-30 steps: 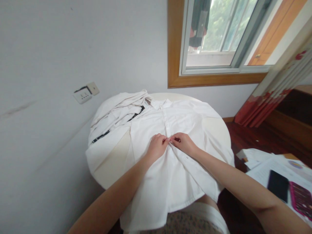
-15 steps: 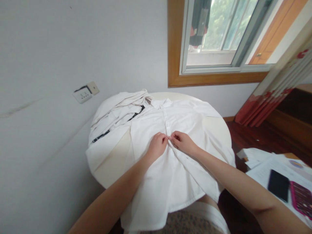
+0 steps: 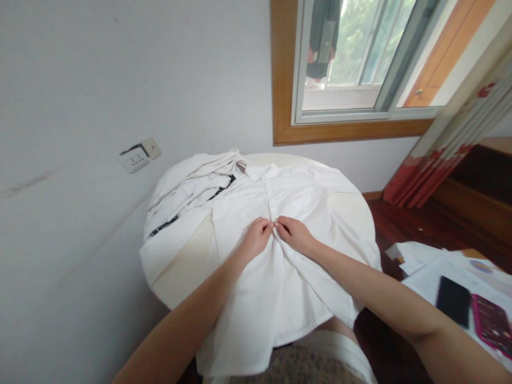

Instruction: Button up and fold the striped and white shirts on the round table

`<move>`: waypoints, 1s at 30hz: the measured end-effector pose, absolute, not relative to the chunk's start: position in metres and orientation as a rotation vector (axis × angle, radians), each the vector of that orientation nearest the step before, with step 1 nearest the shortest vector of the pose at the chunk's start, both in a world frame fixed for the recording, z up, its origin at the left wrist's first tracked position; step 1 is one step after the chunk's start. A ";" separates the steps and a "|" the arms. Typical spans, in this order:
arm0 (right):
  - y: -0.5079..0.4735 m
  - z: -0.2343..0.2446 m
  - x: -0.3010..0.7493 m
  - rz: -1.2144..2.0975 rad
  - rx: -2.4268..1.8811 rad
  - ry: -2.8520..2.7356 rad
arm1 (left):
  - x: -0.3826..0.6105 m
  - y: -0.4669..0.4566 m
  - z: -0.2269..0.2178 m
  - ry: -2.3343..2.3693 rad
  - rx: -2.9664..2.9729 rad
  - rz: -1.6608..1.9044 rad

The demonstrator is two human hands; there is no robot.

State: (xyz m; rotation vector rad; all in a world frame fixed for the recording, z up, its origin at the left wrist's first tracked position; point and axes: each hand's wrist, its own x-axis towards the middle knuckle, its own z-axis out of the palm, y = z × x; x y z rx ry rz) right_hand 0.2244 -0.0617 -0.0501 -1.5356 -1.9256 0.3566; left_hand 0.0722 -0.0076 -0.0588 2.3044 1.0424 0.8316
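A white button-up shirt [image 3: 256, 288] lies spread front-up over a small round cream table [image 3: 182, 266], its hem hanging over the near edge onto my lap. My left hand [image 3: 256, 238] and my right hand [image 3: 292, 233] meet at the shirt's middle placket, fingers curled and pinching the fabric on either side of the opening. The fingertips almost touch each other. The collar [image 3: 260, 170] lies at the far side of the table. A second white garment with a black strap [image 3: 192, 189] is bunched at the table's back left.
A grey wall with a socket plate [image 3: 138, 154] runs along the left. A wood-framed window [image 3: 352, 69] is behind the table, and a red-patterned curtain [image 3: 452, 144] hangs at right. Papers, a black phone [image 3: 452, 301] and a pink phone [image 3: 494, 325] lie at lower right.
Both hands stay pinched at the placket, shifted slightly up and left in view as the camera turned a little. The shirt lies the same way.
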 end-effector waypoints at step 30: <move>-0.136 -0.012 0.273 0.953 -1.478 -2.178 | 0.031 -0.126 -0.008 0.896 2.677 0.319</move>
